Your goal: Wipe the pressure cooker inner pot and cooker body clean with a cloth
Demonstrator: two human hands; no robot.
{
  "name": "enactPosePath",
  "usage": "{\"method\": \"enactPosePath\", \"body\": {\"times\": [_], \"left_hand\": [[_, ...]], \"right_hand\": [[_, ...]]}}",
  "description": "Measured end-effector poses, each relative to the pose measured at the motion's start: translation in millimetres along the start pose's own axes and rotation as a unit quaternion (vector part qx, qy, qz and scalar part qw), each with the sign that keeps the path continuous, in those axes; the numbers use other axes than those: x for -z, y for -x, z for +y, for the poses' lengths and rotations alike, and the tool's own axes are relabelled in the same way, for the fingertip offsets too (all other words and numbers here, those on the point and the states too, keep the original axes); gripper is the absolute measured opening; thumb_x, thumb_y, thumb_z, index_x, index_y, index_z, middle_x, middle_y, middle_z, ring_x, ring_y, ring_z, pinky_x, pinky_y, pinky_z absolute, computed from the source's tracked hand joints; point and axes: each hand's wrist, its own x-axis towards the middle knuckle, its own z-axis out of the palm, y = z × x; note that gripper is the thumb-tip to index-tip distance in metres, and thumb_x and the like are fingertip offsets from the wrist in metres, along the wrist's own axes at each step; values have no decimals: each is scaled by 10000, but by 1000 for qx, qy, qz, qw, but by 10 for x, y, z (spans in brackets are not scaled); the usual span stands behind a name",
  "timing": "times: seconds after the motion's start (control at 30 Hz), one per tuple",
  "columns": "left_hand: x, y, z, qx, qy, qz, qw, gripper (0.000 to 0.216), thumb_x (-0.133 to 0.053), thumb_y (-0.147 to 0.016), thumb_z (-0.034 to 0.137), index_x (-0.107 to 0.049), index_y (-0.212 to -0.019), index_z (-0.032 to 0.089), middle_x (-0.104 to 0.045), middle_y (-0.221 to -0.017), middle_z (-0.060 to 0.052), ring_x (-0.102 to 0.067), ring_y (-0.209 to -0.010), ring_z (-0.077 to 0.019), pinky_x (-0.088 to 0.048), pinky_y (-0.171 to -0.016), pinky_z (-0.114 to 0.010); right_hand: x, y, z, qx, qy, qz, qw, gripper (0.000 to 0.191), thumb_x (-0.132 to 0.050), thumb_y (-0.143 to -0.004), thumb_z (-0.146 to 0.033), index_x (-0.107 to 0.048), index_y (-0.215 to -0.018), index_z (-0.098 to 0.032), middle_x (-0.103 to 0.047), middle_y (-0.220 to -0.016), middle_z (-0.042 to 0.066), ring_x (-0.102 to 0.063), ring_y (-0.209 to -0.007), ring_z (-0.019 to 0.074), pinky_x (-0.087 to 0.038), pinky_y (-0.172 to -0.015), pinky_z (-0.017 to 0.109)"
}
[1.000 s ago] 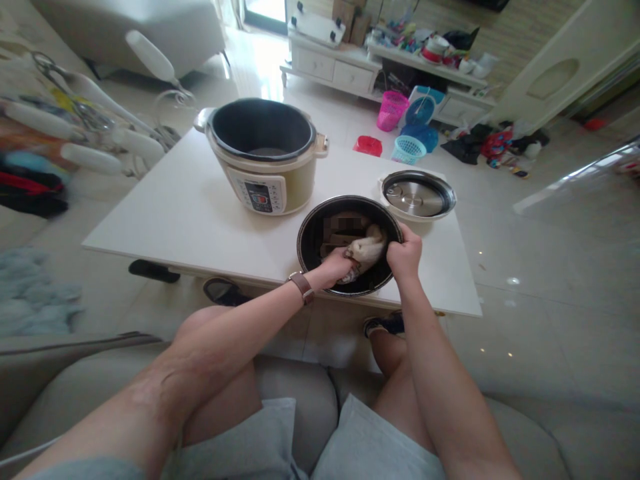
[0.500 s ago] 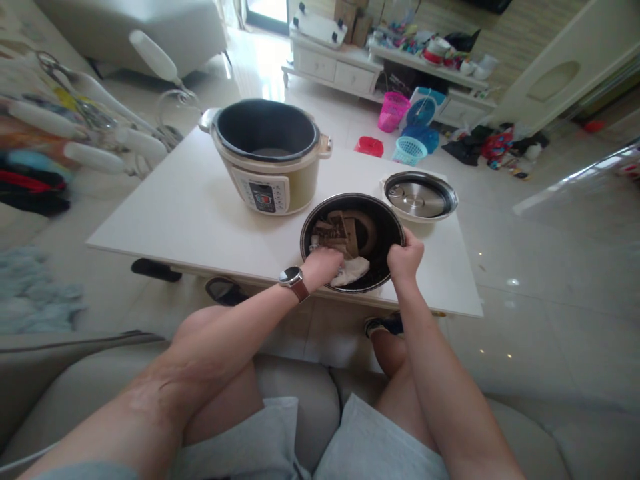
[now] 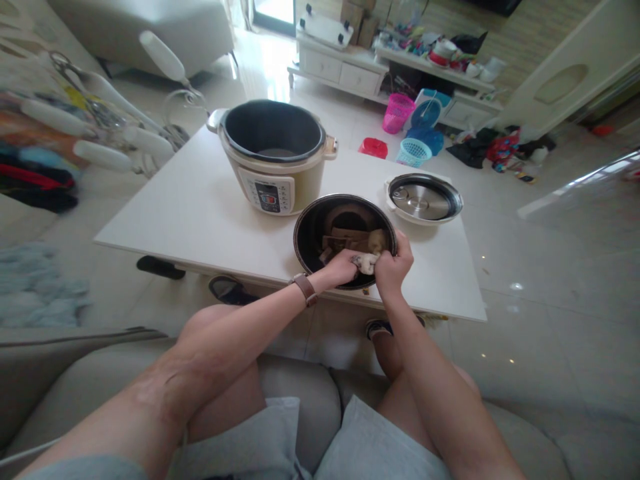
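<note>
A black inner pot point(image 3: 313, 230) stands near the front edge of the white table point(image 3: 200, 213). My left hand point(image 3: 341, 265) reaches inside it and presses a pale cloth point(image 3: 371, 260) against the near wall. My right hand point(image 3: 393, 264) is closed over the pot's near right rim, fingers curled on the edge, next to the cloth. A watch with a brown strap sits on my left wrist. The pot's dark glossy bottom shows brownish reflections.
A beige electric pressure cooker point(image 3: 274, 167) stands open behind the pot. Its lid point(image 3: 424, 198) lies upside down at the table's right. Coloured baskets point(image 3: 397, 112) and a low cabinet stand on the floor beyond. A drying rack with clothes point(image 3: 60, 147) is on the left.
My left hand swept the cloth from the pot's left side to its near right wall. My right hand slid leftward along the rim. The view shifted slightly.
</note>
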Motion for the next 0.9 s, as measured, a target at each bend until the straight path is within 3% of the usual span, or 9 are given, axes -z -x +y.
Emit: {"method": "enactPosePath", "body": {"times": [0.13,0.23,0.33,0.43,0.57,0.67,0.77,0.83,0.9], "left_hand": [[98,34,-9,-40,-134,-75,987,480,-490,-772,-2,-857,-1042,151,-840,-1081,-81,-744,-1059,-217,-551,-1002,-313],[178,100,19,-39,-283,-100,953,525,-524,-799,-25,-862,-1134,198,-827,-1188,-104,-746,-1148,-237,-539,-1052,-323],[188,145,56,-16,-404,-105,908,444,-586,-860,14,-858,-1159,198,-816,-1178,-144,-746,-1175,-290,-535,-1083,-378],[166,145,80,5,-455,-92,886,347,-624,-898,67,-853,-1141,164,-813,-1120,-170,-749,-1170,-311,-525,-1105,-406],[178,88,63,15,-456,-85,886,336,-660,-858,60,-855,-1109,173,-821,-1097,-167,-755,-1162,-317,-489,-1155,-446],[181,16,12,19,-340,-106,934,332,-672,-828,74,-859,-1077,189,-835,-1044,-121,-761,-1117,-285,-515,-1122,-413],[84,-71,-39,41,-62,-108,991,278,-657,-854,138,-841,-1061,157,-834,-982,-85,-758,-1001,-232,-576,-1015,-377],[-29,-117,-44,60,122,-64,989,262,-711,-856,216,-818,-1074,118,-822,-954,-98,-749,-950,-225,-590,-991,-400],[-130,-136,-17,65,227,-18,972,306,-776,-827,262,-800,-1089,106,-812,-949,-108,-743,-939,-222,-583,-1007,-415]], "right_hand": [[41,-103,12,-35,39,5,999,285,-492,-746,-202,-677,-962,-218,-740,-1034,72,-676,-1055,247,-527,-1061,439],[130,-258,79,-86,59,10,994,210,-550,-738,-232,-621,-936,-226,-734,-1011,70,-674,-993,242,-549,-1010,434],[249,-424,170,-104,27,-23,994,404,-590,-681,-198,-668,-1077,-212,-757,-1145,93,-699,-1079,257,-549,-1066,473],[347,-532,220,-103,-41,-111,988,694,-573,-615,-144,-697,-1295,-207,-750,-1333,102,-684,-1267,286,-507,-1170,520],[387,-546,185,-94,-61,-145,983,676,-516,-594,-141,-804,-1204,-188,-810,-1231,59,-695,-1287,298,-463,-1231,530],[366,-495,151,-87,-50,-105,989,641,-493,-590,-157,-840,-1128,-189,-834,-1124,39,-731,-1203,292,-499,-1192,511],[317,-407,166,-81,-38,-72,993,642,-488,-592,-175,-844,-1126,-185,-833,-1090,47,-745,-1116,292,-536,-1129,495],[271,-334,197,-92,-26,-41,995,616,-485,-604,-193,-846,-1102,-169,-828,-1031,62,-747,-1031,294,-562,-1065,491],[219,-266,229,-110,-20,-9,994,599,-481,-620,-211,-843,-1095,-160,-817,-968,65,-736,-962,285,-575,-1009,474]]}}
